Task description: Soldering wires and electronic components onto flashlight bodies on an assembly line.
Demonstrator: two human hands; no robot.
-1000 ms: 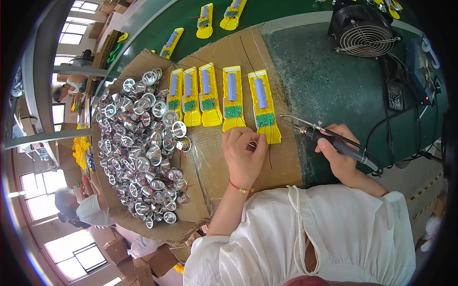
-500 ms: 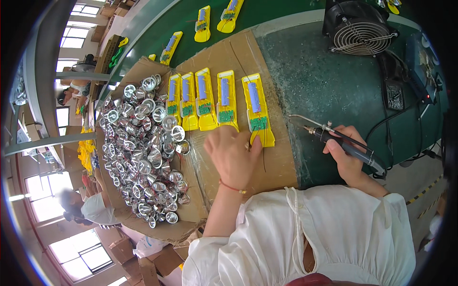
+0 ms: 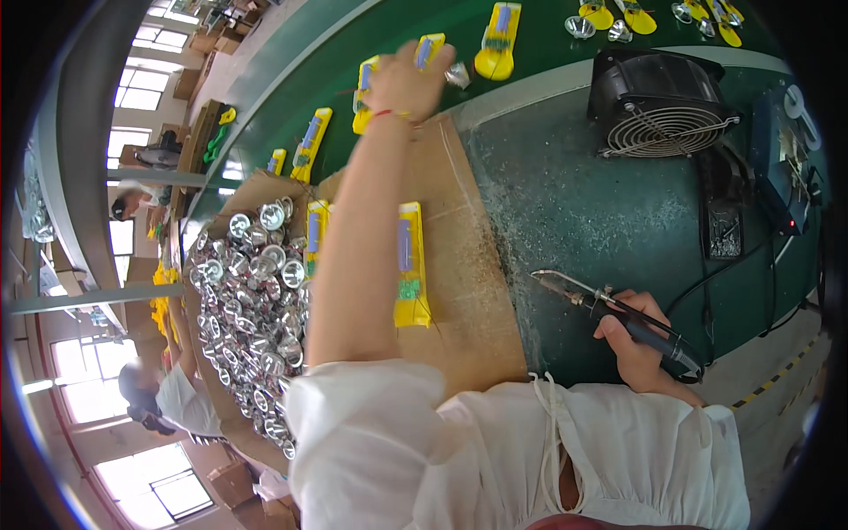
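My left hand (image 3: pixel 408 87) is stretched out over the green belt at the far side. Its fingers are closed round a yellow flashlight housing (image 3: pixel 431 46) with a blue battery; they partly hide it. A silver reflector cup (image 3: pixel 458 75) lies beside the fingertips. My right hand (image 3: pixel 638 340) grips a black soldering iron (image 3: pixel 638 329) with a thin metal tube along it, its tip pointing left above the dark green bench. On the cardboard sheet (image 3: pixel 473 291) lies another housing (image 3: pixel 412 265) with battery and green circuit board. My left forearm covers part of the row.
A heap of silver reflector cups (image 3: pixel 256 300) fills a cardboard box at left. More yellow housings (image 3: pixel 311 141) lie along the green belt (image 3: pixel 548 44). A black fan (image 3: pixel 658 106) and a blue powered unit (image 3: pixel 782 168) with cables stand at right. Other people work at far left.
My left hand has moved from the cardboard out to the belt, and the rightmost housing has left the cardboard. My right hand still holds the soldering iron. The view has shifted.
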